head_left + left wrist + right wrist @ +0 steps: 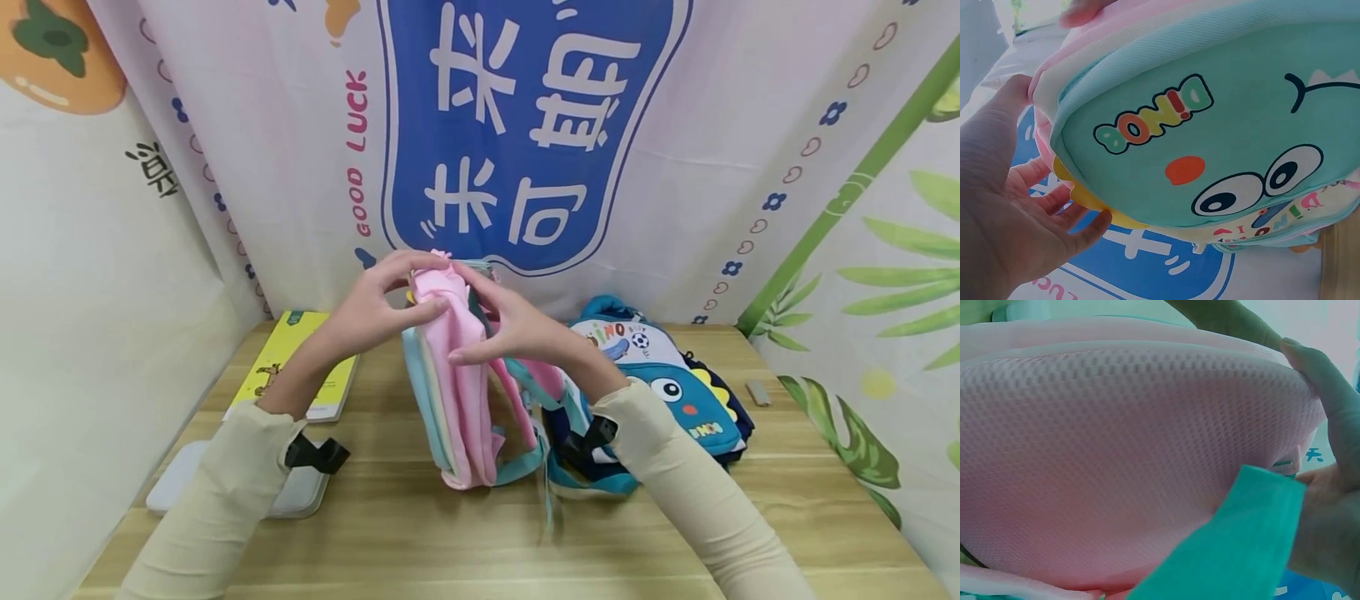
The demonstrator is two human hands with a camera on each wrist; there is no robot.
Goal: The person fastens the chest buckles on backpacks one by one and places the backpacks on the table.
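Note:
A pink backpack [457, 392] stands edge-on on the table, held by both hands at its upper part. Its mint front pocket [1147, 125], with a printed dinosaur face and yellow spikes, faces left. The pink mesh back panel [1116, 444] faces right, beside a teal strap [1229, 544]. My left hand [367, 304] grips the pocket side, thumb on the near edge and fingers by the yellow spikes. My right hand [521, 321] grips the strap side, thumb over the edge; its other fingers are partly hidden behind the bag.
A blue dinosaur backpack [690, 400] lies on the right, close to the pink bag's straps. On the left are a yellow book [273, 350] and a pale flat case [180, 475], partly behind the left arm. A small grey block [757, 392] lies far right. Printed cloth [300, 167] hangs behind.

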